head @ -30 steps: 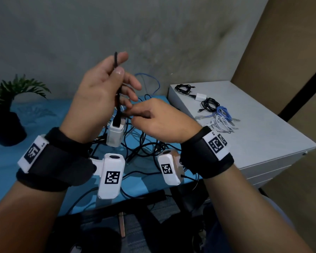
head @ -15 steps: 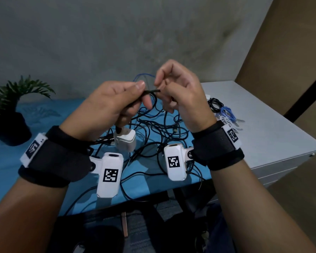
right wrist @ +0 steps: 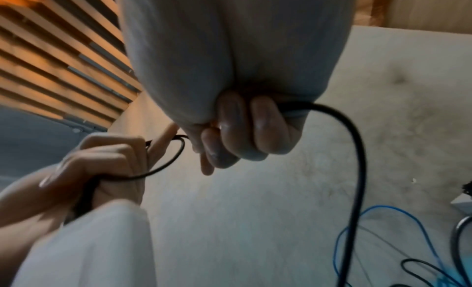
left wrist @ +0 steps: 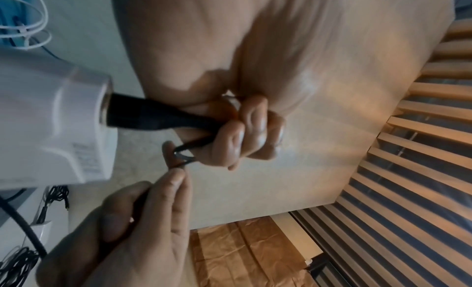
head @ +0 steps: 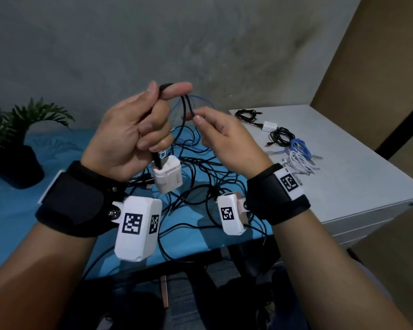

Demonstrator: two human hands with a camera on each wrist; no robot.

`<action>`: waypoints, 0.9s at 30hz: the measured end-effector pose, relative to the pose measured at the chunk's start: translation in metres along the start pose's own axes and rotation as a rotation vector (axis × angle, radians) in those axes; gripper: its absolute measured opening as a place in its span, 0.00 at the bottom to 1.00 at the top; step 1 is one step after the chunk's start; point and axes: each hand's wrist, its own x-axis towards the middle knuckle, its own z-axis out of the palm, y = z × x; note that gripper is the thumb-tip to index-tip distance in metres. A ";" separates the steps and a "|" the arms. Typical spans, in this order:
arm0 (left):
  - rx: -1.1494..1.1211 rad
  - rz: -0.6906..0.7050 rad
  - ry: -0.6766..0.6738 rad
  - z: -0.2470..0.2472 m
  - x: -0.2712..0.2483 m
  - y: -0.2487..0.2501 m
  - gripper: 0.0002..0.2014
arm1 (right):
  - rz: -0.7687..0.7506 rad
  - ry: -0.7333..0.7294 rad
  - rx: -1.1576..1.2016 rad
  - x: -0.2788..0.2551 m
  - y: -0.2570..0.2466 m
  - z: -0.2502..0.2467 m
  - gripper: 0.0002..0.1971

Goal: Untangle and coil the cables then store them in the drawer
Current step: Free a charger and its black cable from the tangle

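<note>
My left hand is raised over the table and grips a black cable, which loops over its index finger. The cable's plug sits in a white charger adapter that hangs below the palm. My right hand pinches the same cable just right of the loop, and the strand trails down from it. A tangle of black and blue cables lies on the blue table under both hands.
A white drawer cabinet stands at the right with its drawers closed. On its top lie two black coils, a small white adapter, a blue coil and a white coil. A potted plant stands far left.
My left hand has risen and turned, so the black cable now loops over its index finger. My right hand has dropped lower and pinches the strand beside the loop.
</note>
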 end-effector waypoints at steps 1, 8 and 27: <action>-0.006 0.007 0.007 0.000 0.001 -0.001 0.23 | 0.015 -0.012 -0.050 -0.001 0.000 0.002 0.14; 0.002 0.122 0.171 0.002 0.003 -0.004 0.23 | 0.071 -0.208 -0.310 -0.008 -0.005 0.018 0.18; 0.576 -0.041 -0.097 0.006 -0.005 -0.010 0.19 | -0.162 0.160 0.334 -0.003 -0.027 -0.018 0.10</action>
